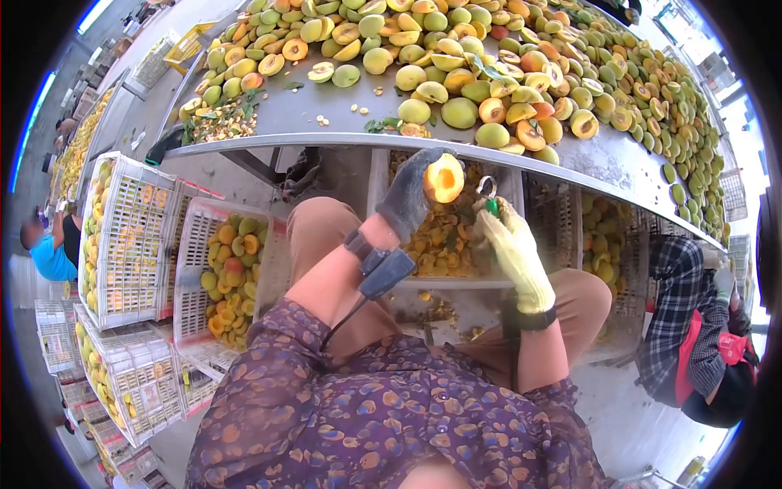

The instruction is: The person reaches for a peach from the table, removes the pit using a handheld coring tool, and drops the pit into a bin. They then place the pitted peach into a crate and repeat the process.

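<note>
My left hand [407, 196], in a dark grey glove, holds a halved orange-fleshed fruit [444, 179] with its hollow cut face turned up. To its right, my right hand [507, 236], in a pale yellow glove, is closed round the green handle of a pitting tool [492, 205]. The tool's metal ring points up, a short gap from the fruit. Both hands are just below the edge of the metal table [326, 134], over a crate of cut fruit pieces [440, 244]. Halved and whole fruits [460, 112] are heaped on the table.
White crates of fruit [191, 277] stand on the left, some stacked [130, 244]. More crates sit under the table at right [562, 220]. A person in plaid [672, 285] is at the right, another in blue [50, 253] at far left. Small scraps [232, 118] lie on the table.
</note>
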`<control>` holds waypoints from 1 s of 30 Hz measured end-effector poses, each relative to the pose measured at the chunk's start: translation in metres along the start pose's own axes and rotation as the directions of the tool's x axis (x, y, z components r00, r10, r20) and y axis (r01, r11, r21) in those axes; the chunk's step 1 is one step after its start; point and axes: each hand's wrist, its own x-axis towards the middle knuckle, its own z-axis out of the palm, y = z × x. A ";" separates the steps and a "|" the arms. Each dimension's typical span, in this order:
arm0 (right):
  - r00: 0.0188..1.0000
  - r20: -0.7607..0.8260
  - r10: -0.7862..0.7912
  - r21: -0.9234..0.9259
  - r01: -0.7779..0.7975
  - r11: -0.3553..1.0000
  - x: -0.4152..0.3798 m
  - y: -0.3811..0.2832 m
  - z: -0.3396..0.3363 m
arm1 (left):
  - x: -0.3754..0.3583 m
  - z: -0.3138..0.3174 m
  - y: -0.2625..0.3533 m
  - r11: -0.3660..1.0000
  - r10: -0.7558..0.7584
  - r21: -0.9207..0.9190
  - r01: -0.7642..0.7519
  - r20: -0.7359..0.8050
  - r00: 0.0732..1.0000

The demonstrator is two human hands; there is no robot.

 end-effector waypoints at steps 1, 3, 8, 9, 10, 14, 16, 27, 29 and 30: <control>1.000 -0.013 0.001 0.007 -0.001 1.000 0.002 0.000 0.001 | -0.001 0.001 -0.002 0.903 0.140 0.395 -0.172 0.110 0.984; 0.937 -0.151 -0.314 -0.452 0.217 0.865 0.005 -0.007 0.009 | -0.003 0.005 -0.003 0.885 0.169 0.410 -0.222 0.162 0.972; 0.960 -0.122 -0.253 -0.469 0.169 0.867 0.013 -0.005 0.009 | -0.008 0.019 -0.004 0.866 0.268 0.420 -0.272 0.071 0.961; 0.961 -0.124 -0.246 -0.465 0.163 0.870 0.013 -0.002 0.009 | -0.010 0.020 -0.004 0.868 0.260 0.420 -0.265 0.071 0.963; 0.954 -0.140 -0.264 -0.507 0.160 0.847 0.016 -0.001 0.008 | -0.009 0.020 -0.002 0.819 0.307 0.484 -0.308 0.083 0.948; 0.894 -0.223 -0.390 -0.631 0.173 0.756 0.019 0.008 0.010 | -0.006 0.034 0.008 0.984 0.133 0.120 -0.132 -0.001 0.991; 0.881 -0.234 -0.412 -0.658 0.168 0.734 0.023 0.016 0.008 | -0.006 0.035 0.006 0.982 0.095 0.168 -0.088 -0.032 0.995; 0.928 -0.193 -0.319 -0.626 0.133 0.768 0.029 0.021 0.006 | -0.012 -0.005 0.004 0.893 0.158 0.371 -0.256 0.275 0.949; 0.931 -0.119 -0.344 -0.650 0.189 0.736 0.025 0.015 0.011 | -0.018 -0.012 0.019 0.988 0.120 -0.121 -0.090 0.264 0.957; 0.942 -0.119 -0.314 -0.662 0.161 0.732 0.022 0.012 0.013 | -0.018 -0.028 0.042 0.915 -0.223 -0.294 0.276 0.201 0.954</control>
